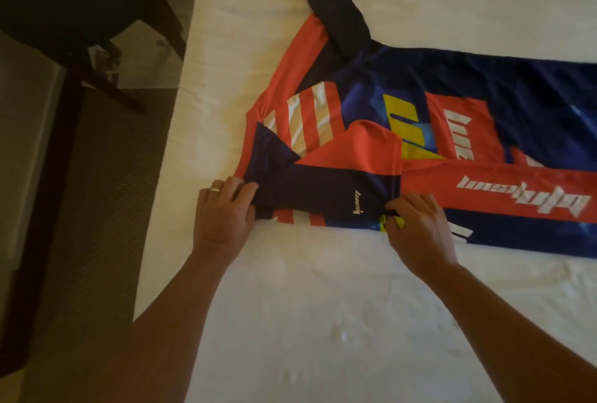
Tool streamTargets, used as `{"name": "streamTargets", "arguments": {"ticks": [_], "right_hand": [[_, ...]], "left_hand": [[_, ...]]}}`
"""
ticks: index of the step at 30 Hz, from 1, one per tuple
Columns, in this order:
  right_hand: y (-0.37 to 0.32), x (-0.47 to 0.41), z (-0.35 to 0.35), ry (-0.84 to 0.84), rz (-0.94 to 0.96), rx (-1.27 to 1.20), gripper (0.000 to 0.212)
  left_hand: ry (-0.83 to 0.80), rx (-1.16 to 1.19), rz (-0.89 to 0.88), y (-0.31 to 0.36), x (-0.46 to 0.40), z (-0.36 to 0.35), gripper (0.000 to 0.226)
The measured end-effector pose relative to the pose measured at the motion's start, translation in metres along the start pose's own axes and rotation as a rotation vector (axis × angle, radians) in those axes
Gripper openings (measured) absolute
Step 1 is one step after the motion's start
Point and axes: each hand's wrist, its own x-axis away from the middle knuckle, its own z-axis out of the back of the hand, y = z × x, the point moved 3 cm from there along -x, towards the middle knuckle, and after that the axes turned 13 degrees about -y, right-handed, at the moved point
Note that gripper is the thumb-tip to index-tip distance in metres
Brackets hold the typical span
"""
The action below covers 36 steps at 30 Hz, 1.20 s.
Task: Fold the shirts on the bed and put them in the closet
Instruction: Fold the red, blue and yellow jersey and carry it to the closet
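shirt (436, 144) lies spread flat on a white bed (290, 322), both hands working its near edge.

navy, red and yellow with white stripes and lettering, it runs from the bed's left side out past the right of the view, and its near sleeve (323, 189) is folded across the front of the body. the left hand (223, 218), a ring on one finger, has its fingers curled onto the fabric at the shoulder end of that sleeve; the right hand (420, 228) pinches the cloth at the sleeve's cuff end, fingers bent around it. the far sleeve (339, 11) lies dark and bunched above the collar side. beside the bed, a dark wooden chair (97, 31) stands on the carpet (106, 208).
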Motion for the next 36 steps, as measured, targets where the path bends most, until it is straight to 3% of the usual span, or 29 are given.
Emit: {"name": "streamTargets", "arguments": {"ticks": [5,12,16,18,21,24,29,36], "right_hand": [[0.014,0.016,0.0,-0.051,-0.026,0.057,0.016],[0.004,0.02,-0.001,-0.053,-0.012,0.075,0.025],[-0.001,0.016,-0.008,-0.257,0.061,0.12,0.031],[0.003,0.017,-0.001,-0.237,0.047,0.093,0.033],[0.019,0.029,0.013,-0.224,0.003,0.095,0.042],[0.059,0.057,0.027,-0.303,-0.097,0.221,0.053],[0.16,0.093,0.069,-0.378,-0.271,0.466,0.058],[0.246,0.099,0.095,-0.425,-0.289,0.526,0.062]], "left_hand": [[-0.045,0.006,-0.146,-0.003,0.013,-0.01,0.029],[-0.069,-0.079,-0.134,0.02,0.03,-0.008,0.041],[-0.21,-0.142,-0.1,0.036,0.027,-0.01,0.039],[-0.25,-0.183,-0.067,0.051,0.024,-0.004,0.042],[-0.321,-0.185,-0.158,0.092,0.019,0.001,0.055],[-0.383,-0.193,-0.208,0.126,0.011,-0.002,0.061],[-0.447,-0.271,-0.094,0.143,0.001,-0.014,0.051],[-0.474,-0.227,-0.009,0.15,-0.003,-0.026,0.065]]}}
